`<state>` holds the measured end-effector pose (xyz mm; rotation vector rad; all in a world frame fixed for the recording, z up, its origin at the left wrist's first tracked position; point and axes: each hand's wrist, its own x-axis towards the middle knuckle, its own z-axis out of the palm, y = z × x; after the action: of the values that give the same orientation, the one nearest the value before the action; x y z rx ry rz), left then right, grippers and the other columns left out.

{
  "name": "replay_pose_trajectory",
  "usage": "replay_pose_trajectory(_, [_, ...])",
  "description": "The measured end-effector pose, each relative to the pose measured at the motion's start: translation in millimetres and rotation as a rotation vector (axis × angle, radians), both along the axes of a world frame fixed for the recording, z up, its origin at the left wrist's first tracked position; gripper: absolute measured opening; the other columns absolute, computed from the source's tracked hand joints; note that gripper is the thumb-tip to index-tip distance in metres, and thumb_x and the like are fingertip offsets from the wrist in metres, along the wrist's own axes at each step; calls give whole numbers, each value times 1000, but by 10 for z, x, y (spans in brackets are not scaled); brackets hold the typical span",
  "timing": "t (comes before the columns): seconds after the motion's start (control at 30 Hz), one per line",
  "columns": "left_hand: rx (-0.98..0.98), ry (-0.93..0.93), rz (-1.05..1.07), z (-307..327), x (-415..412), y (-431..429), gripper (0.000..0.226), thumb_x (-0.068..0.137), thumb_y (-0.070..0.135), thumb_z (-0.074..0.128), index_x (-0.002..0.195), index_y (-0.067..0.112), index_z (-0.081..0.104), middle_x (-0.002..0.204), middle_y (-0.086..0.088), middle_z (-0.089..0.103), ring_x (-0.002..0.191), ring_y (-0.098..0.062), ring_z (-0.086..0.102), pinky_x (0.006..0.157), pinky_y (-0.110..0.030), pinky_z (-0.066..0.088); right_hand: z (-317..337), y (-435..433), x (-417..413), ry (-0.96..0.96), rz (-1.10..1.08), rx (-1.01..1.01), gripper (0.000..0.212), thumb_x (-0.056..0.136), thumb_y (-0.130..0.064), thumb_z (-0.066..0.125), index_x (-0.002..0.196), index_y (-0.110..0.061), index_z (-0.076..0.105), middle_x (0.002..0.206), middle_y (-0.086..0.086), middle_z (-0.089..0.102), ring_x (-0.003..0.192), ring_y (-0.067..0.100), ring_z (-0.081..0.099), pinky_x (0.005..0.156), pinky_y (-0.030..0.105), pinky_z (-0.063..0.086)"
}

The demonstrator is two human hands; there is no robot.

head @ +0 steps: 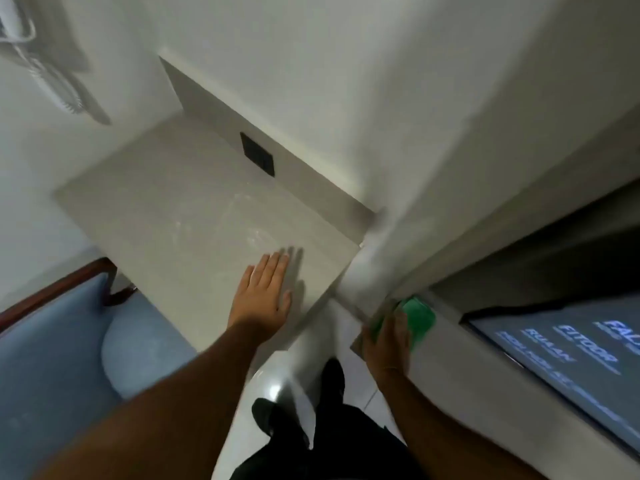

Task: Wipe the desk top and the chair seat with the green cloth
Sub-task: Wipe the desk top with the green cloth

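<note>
The pale counter [180, 209] fills the middle, with the blue chair [52, 348] at its left. The left hand [261, 296] lies flat on it, grip wide. The right hand [388, 344] holds the green cloth [420, 320] on a ledge [460, 344] to the right.

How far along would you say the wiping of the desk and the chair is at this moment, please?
Nothing looks wiped yet: the desk top shows pale dusty smears near its middle. In hand: the right hand has its grip on the green cloth at the ledge beside the desk, off the desk top, while the left hand lies flat and open on the desk top. Left: the desk top and the blue chair seat.
</note>
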<state>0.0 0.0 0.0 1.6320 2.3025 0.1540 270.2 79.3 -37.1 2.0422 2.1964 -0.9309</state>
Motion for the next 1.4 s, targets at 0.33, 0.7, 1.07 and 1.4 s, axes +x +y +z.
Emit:
replay_pose_trajectory(0.33, [-112,14,105,-329,161,-559,77,104,50,18,172,17,6,181,-6,11,168,-26,8,136,-47,8,-346,108,65,-127,-336,-66,118,92,-65,58,162,2,-8,172,22,-10,162,36,-3,131,49,13])
replay_pose_trajectory(0.7, [-180,-45,540,-447,103,-987,74,111,47,24,171,20,-9,181,-2,-9,167,-21,-12,136,-43,-6,-599,104,95,-87,-181,-30,75,104,-19,50,159,13,9,168,35,3,159,47,6,129,55,13])
replay_pose_trajectory(1.07, [-186,-96,773,-620,168,-1144,73,111,48,19,171,20,-11,181,-4,-10,167,-21,-12,132,-40,-13,-438,-277,-378,473,-90,18,58,103,0,43,158,7,26,164,30,28,150,42,34,126,34,28])
replay_pose_trajectory(1.4, [-60,-140,847,-808,263,-1166,76,100,54,-2,171,26,-5,180,4,-11,166,-12,-14,136,-41,-7,-689,-758,-1878,136,1307,16,77,106,-43,33,165,-13,-7,169,1,-21,161,21,-11,133,44,2])
